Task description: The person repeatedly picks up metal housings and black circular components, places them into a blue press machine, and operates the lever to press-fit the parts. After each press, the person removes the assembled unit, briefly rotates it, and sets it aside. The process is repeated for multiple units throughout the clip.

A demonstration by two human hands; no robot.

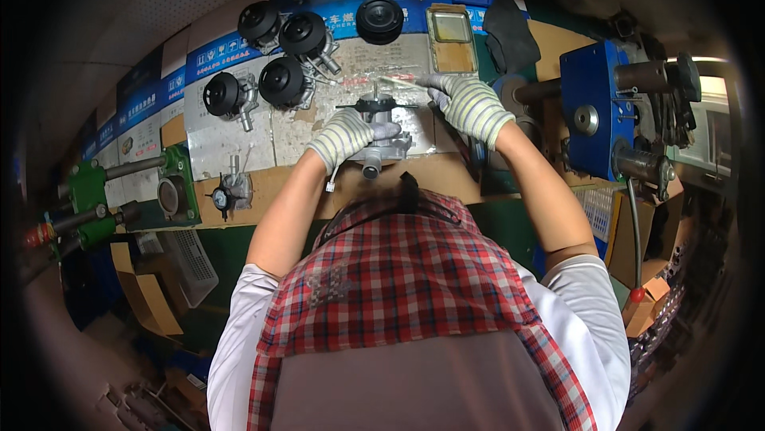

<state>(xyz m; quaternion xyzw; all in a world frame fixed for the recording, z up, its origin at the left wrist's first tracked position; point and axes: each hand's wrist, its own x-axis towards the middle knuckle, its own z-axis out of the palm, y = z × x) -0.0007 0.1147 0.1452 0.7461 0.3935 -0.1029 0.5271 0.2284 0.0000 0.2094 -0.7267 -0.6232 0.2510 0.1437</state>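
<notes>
My left hand (pixel 349 138), in a striped work glove, is wrapped round the left side of a silvery metal pump (pixel 386 143). The pump stands on the bench in front of me, a black piece with arms at its top and a pipe stub toward me. A short white-ended cable (pixel 331 185) hangs below that hand. Above and to the right of the pump, my right hand (pixel 470 106), gloved alike, is closed on a thin pale stick-like tool (pixel 396 80). The tool points left over the pump's top; its exact kind is too small to tell.
Several pumps with black pulleys (pixel 283 80) stand at the back left, beside a loose black pulley (pixel 379 20). A shallow tin (pixel 452 41) lies back right, near a dark cloth (pixel 510 37). A blue press (pixel 590 112) flanks the right, a green fixture (pixel 177 184) the left, near another pump (pixel 232 190).
</notes>
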